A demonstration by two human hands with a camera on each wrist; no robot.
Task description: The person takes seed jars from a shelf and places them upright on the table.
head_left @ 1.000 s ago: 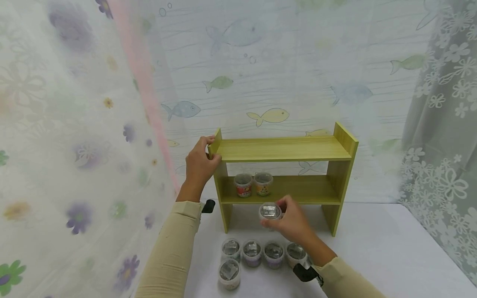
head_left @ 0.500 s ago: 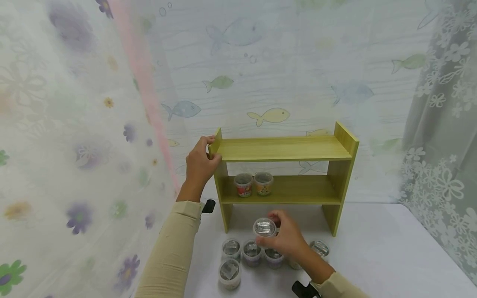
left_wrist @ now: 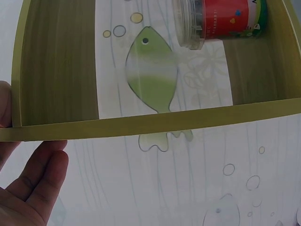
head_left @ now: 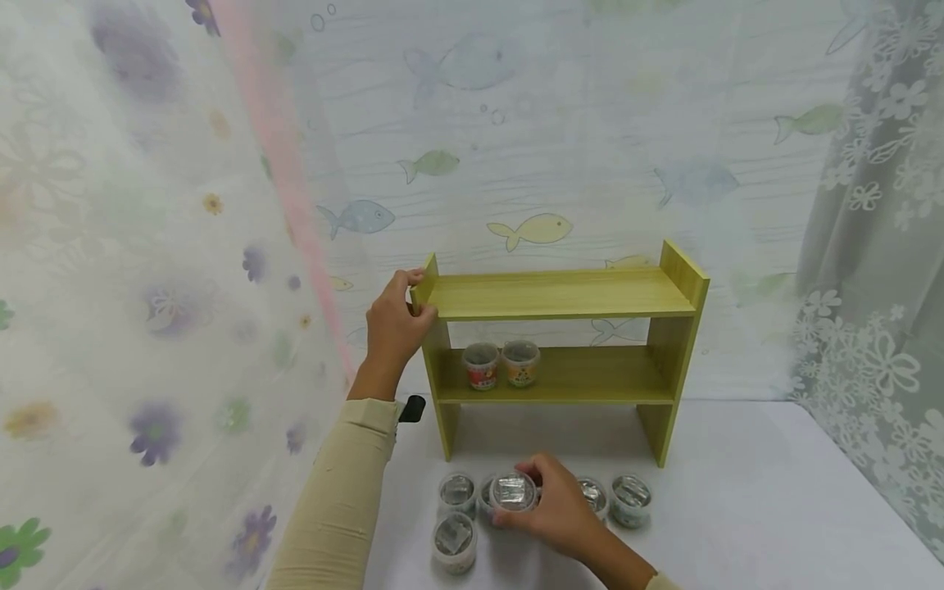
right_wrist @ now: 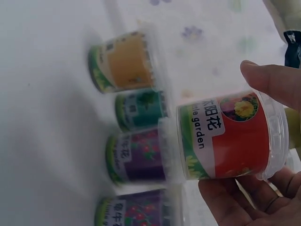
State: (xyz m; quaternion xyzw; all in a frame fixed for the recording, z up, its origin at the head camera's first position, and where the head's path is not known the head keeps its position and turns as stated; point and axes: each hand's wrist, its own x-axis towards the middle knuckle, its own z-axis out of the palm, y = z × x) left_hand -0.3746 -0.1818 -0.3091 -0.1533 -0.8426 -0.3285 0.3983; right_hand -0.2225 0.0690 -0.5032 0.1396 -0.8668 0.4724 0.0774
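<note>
My right hand point(head_left: 556, 508) holds a small clear-lidded tub point(head_left: 513, 490) between thumb and fingers, over the row of tubs in front of the shelf. In the right wrist view this tub point(right_wrist: 230, 136) has a red label with a flower picture and the words "little garden". My left hand point(head_left: 398, 319) grips the upper left side panel of a yellow-green two-tier shelf point(head_left: 560, 297). On its lower board stand a red-labelled tub point(head_left: 483, 375) and an orange-labelled tub point(head_left: 520, 373), side by side toward the left.
Several lidded tubs stand on the white table: one front left point(head_left: 453, 545), one behind it point(head_left: 457, 492), one at the right end point(head_left: 631, 500). The right wrist view shows orange point(right_wrist: 129, 61), green point(right_wrist: 138, 109) and purple point(right_wrist: 141, 155) labelled tubs. Patterned curtains enclose the table.
My right hand has come down and slightly left with the tub, from near the shelf's lower board to the row of tubs. My left hand stays on the shelf.
</note>
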